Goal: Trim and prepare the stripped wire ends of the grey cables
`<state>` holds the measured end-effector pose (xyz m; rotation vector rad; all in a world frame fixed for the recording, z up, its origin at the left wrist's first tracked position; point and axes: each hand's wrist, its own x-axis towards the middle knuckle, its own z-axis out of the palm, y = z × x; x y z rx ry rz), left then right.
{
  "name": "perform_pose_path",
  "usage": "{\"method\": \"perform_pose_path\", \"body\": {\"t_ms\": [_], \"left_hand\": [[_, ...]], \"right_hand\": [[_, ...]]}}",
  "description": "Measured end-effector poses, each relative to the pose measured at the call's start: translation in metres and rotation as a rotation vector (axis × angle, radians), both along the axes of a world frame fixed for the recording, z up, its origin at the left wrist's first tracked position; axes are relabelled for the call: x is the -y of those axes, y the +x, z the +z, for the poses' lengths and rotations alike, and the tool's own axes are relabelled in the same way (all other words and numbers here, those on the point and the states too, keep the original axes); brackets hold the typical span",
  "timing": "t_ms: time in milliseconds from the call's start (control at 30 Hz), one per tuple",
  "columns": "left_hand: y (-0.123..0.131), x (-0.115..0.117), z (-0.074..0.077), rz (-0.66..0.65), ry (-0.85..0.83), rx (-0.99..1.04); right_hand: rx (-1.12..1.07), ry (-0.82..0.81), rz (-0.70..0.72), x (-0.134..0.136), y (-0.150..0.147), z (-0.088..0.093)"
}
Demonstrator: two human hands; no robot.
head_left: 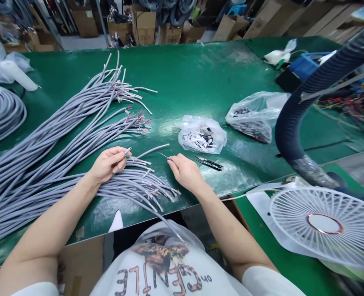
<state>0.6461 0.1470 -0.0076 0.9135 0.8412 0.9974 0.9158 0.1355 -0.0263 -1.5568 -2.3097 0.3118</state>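
Observation:
My left hand [109, 164] is closed on the end of a grey cable, its tip showing between thumb and forefinger. To the right, my right hand [184, 172] pinches a thin, pointed metal tool [164, 156]; its handle is hidden in the palm, so its kind is unclear. Beneath and beside my left hand lies a bundle of grey cables [132, 185] with pale ends pointing right. Behind it is a second bundle with red and black wires [138, 120] bared at the ends. Thread snips [209, 163] lie just right of my right hand.
A clear plastic bag [202, 135] with black and white scraps sits on the green table [182, 70]. Another bag [252, 117] holds dark small parts. A thick black hose [293, 111] arches at right above a white fan [323, 228]. Coiled cable [5, 111] lies at far left.

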Motion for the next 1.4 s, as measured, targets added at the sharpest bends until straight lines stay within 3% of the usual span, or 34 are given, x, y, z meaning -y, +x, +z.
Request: {"method": "perform_pose_path", "body": {"t_ms": [100, 233, 367, 567, 767, 867, 967, 1033, 1167, 1267, 1400], "left_hand": [[-0.001, 0.000, 0.000, -0.038, -0.005, -0.017], [-0.001, 0.001, 0.000, -0.110, -0.011, -0.066], [0.000, 0.000, 0.000, -0.165, -0.002, -0.074], [0.002, 0.000, -0.002, -0.175, 0.026, -0.077], [0.013, 0.006, 0.002, -0.152, 0.027, -0.229], [0.020, 0.011, 0.006, -0.160, -0.009, -0.284], [0.024, 0.015, 0.009, -0.188, -0.011, -0.324], [0.025, 0.018, 0.010, -0.210, 0.010, -0.349], [0.027, 0.022, 0.011, -0.243, 0.060, -0.374], [0.028, 0.026, 0.013, -0.271, 0.102, -0.395], [0.028, 0.029, 0.017, -0.281, 0.141, -0.432]], "right_hand": [[-0.004, 0.016, -0.011, 0.005, 0.003, -0.016], [-0.065, 0.078, -0.015, 0.004, 0.015, -0.015], [0.033, 0.139, -0.188, 0.005, 0.054, -0.007], [0.276, 0.053, -0.367, 0.008, 0.093, -0.014], [0.049, -0.138, -0.419, -0.002, 0.097, -0.022], [-0.079, -0.103, -0.483, 0.003, 0.097, -0.022], [-0.304, 0.060, -0.493, 0.021, 0.084, -0.008], [-0.544, 0.076, -0.444, 0.037, 0.065, 0.008], [-0.974, -0.289, -0.149, 0.062, 0.012, 0.037], [-1.026, -0.492, -0.044, 0.068, -0.021, 0.041], [-1.046, -0.595, 0.008, 0.067, -0.044, 0.034]]}}
